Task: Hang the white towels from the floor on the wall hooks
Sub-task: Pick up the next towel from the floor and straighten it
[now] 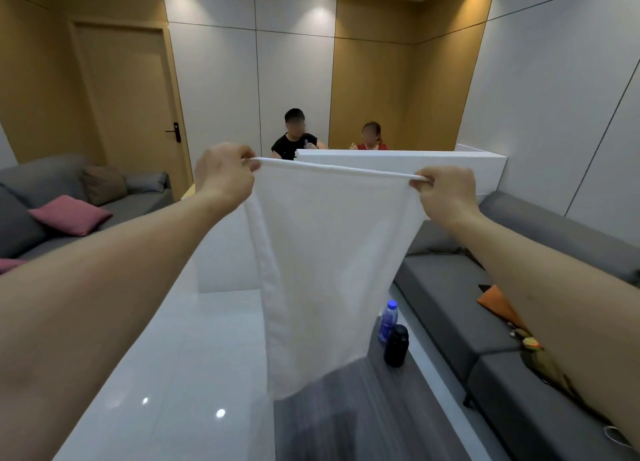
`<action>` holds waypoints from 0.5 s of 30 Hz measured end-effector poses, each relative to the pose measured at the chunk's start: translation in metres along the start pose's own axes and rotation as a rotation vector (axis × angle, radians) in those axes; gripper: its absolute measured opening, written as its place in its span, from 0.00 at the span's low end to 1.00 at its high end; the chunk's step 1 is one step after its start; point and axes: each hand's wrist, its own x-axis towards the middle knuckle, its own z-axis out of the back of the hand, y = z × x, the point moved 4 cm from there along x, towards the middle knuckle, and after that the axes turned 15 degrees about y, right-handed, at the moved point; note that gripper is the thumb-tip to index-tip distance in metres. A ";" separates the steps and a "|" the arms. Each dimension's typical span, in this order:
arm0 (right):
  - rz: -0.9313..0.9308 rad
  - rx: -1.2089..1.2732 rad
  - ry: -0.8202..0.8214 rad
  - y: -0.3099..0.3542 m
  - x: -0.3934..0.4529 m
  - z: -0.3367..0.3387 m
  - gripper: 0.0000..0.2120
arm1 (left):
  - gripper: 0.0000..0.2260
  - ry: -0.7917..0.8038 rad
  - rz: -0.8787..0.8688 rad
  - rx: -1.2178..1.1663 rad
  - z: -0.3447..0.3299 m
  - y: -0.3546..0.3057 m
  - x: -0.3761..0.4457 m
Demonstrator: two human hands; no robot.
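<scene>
Lounge w/ grey sofas and a glossy white table [194, 374]. Left hand [223, 175] and right hand [445, 192] each pinch a top corner of a plain white cloth towel [322, 263] btwn fingers, stretched taut at chest height, hanging free. No wall hooks in view, so hanging is prob. still to do.

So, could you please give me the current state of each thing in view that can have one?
white towel: spread open, hanging in the air, not on a hook.
left hand: shut, pinching the towel's top left corner.
right hand: shut, pinching the top right corner.
door: closed.
clear bottle: upright on the floor, blue cap on.
black bottle: upright on the floor beside it.
pink cushion: lying on the sofa.
</scene>
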 end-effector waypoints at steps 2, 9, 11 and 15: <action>0.040 0.014 -0.009 -0.013 -0.011 0.000 0.07 | 0.08 -0.012 -0.002 -0.010 -0.004 -0.007 -0.010; 0.074 0.060 0.125 -0.086 -0.112 -0.031 0.06 | 0.04 0.051 0.133 -0.029 -0.065 -0.020 -0.132; 0.060 0.106 0.184 -0.111 -0.156 -0.047 0.06 | 0.04 0.097 0.198 -0.038 -0.090 -0.020 -0.184; -0.024 0.145 0.381 -0.160 -0.251 -0.082 0.08 | 0.05 0.228 0.301 -0.021 -0.137 -0.025 -0.287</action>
